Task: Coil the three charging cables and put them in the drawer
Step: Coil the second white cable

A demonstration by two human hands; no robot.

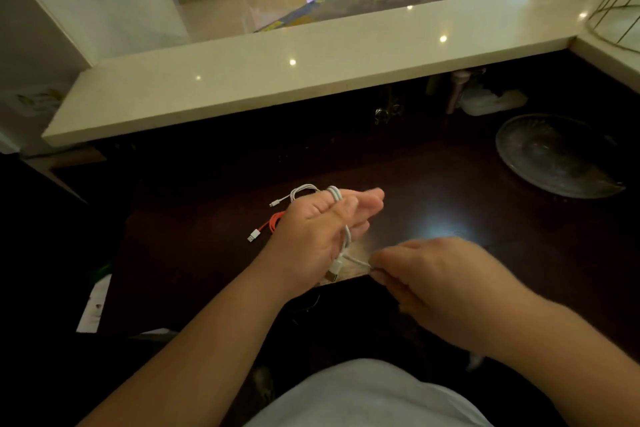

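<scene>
- Head view, dark desk (450,191): work surface; no drawer in sight.
- Left hand (311,232): fingers straight, serving as a spool; white cable (335,198) looped round them, USB plug hanging at the palm.
- Right hand (426,274): fingers curled, pinching the cable's free end.
- Advice: keep turns even and snug, then tuck the tail.
- Orange cable (273,221), second white cable (301,190): on the desk just behind the left hand.
</scene>
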